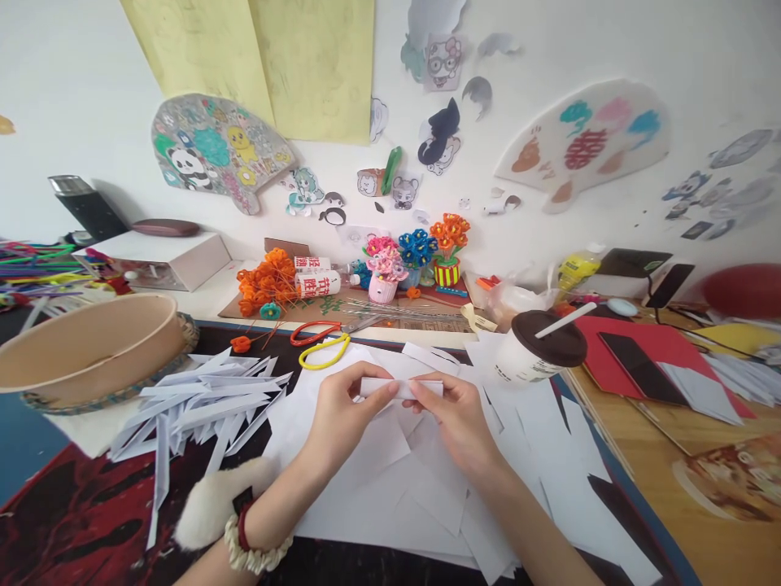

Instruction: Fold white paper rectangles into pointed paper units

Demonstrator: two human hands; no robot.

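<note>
Between my two hands is a narrow folded strip of white paper (401,388), held level above the pile. My left hand (352,404) pinches its left part with thumb and fingers. On the other side my right hand (448,407) grips it the same way, both thumbs lying near the middle on the front face. Beneath my hands, loose white paper sheets (366,488) overlap across the dark mat. To the left lies a heap of folded paper strips (207,403). Scissors (326,350) with red and yellow handles rest just beyond my left hand.
A lidded cup (530,370) with a straw stands right of my hands. At left sit a round beige container (91,346) and a white fluffy object (223,500). Orange craft flowers (265,281) and small flower pots (384,289) line the back. A red folder (622,350) lies at right.
</note>
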